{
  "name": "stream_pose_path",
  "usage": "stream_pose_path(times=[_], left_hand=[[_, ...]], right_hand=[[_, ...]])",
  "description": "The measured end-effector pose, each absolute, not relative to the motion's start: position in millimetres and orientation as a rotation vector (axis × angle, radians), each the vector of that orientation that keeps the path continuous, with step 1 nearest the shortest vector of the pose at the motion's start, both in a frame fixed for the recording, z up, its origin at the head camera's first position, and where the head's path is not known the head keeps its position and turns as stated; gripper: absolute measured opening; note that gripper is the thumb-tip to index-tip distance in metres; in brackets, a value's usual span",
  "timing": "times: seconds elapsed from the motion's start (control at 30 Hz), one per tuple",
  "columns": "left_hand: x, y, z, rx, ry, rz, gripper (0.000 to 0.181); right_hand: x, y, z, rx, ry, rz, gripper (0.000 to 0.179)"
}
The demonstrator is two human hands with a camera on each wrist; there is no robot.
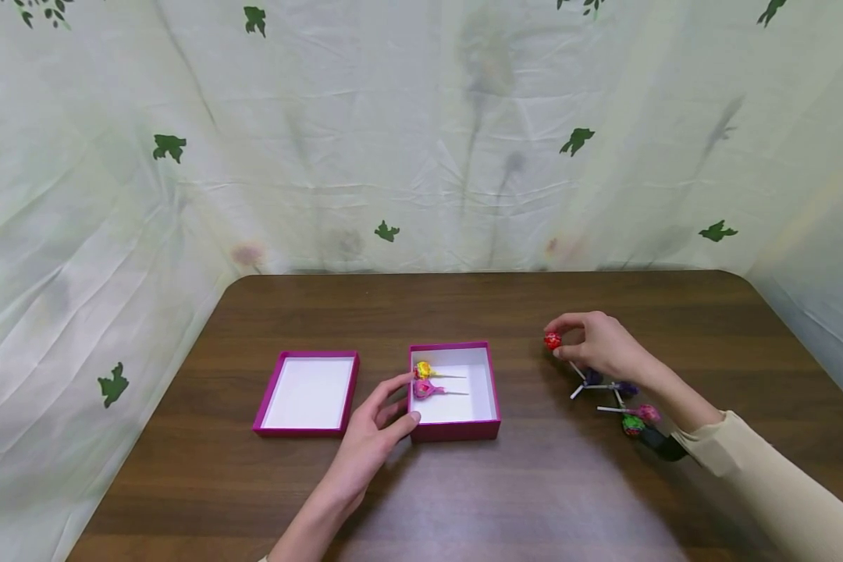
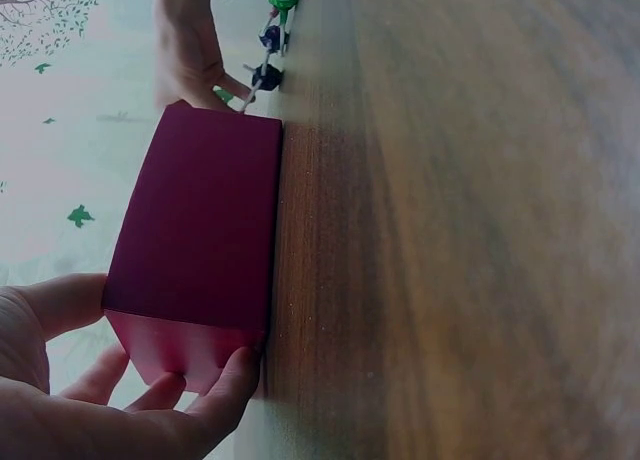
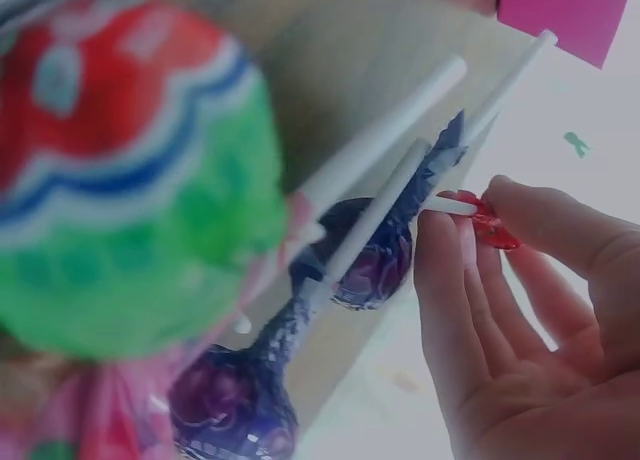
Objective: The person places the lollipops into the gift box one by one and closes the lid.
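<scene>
My right hand [image 1: 600,343] pinches a red-wrapped lollipop [image 1: 552,340] between thumb and fingers, just over the table at the right. In the right wrist view its red wrapper [image 3: 497,232] shows at the fingertips. My left hand [image 1: 372,437] rests its fingertips against the left side of a magenta box [image 1: 457,431], fingers spread. Inside that box, near its left wall, lie a yellow lollipop [image 1: 424,369] and a pink lollipop [image 1: 425,389], sticks pointing right. Below the right hand lie two purple lollipops [image 3: 360,255], a pink one [image 1: 648,414] and a green one [image 1: 632,425].
A magenta lid [image 1: 305,394] with a white inside lies left of the box. A dark strap or band [image 1: 663,445] is at the right wrist. The brown wooden table [image 1: 506,499] reaches back to a hanging pale curtain [image 1: 435,156] with leaf prints.
</scene>
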State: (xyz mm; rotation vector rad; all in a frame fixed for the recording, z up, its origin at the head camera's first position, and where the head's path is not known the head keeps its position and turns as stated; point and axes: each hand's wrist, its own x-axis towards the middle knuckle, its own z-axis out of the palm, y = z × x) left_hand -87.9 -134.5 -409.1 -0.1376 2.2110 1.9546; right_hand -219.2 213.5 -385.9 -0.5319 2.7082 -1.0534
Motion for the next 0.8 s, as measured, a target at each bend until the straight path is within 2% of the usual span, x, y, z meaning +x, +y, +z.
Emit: stream_pose_path(times=[0.8], left_hand=[[-87.8,-134.7,-410.1,-0.141,2.202,1.963,0.05]], right_hand=[[-186.0,199.4,-361.7,-0.627,2.702,-1.186,0.027]])
